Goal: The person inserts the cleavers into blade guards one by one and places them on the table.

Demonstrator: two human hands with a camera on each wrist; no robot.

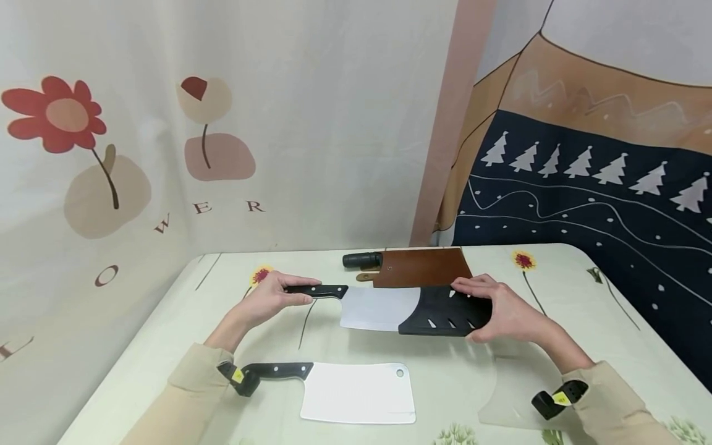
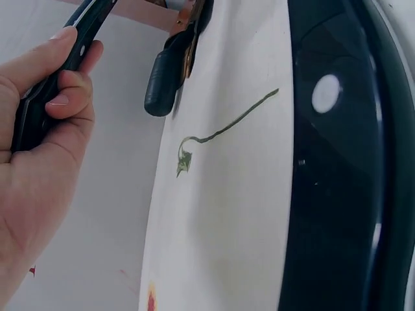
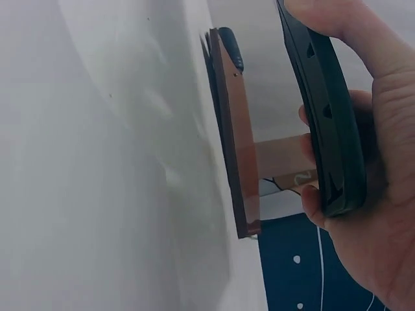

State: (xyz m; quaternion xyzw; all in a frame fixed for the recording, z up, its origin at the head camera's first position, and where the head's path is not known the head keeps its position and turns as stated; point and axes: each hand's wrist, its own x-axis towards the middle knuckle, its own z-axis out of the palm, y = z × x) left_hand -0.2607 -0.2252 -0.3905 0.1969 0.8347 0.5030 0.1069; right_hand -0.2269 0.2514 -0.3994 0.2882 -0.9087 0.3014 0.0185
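"Two hands: what's each doing?"

"Left hand [image 1: 269,298] pinches the held cleaver [image 1: 371,308] by its black, riveted handle; another cleaver [image 1: 358,394] lies towards the blade's seven o'clock."

"And the held one's look?"

"Broad, pale blade at the left hand's three o'clock, its far end inside a black slotted cover [image 1: 442,310], which the right hand [image 1: 505,312] grips."

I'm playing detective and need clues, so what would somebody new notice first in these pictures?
Probably the cleaver held out in the middle, with the left hand on its black handle and the right hand gripping a black sheath over the other end. Next might come the shiny uncovered second cleaver lying on the table, nearer the person, then the big red flower at upper left.
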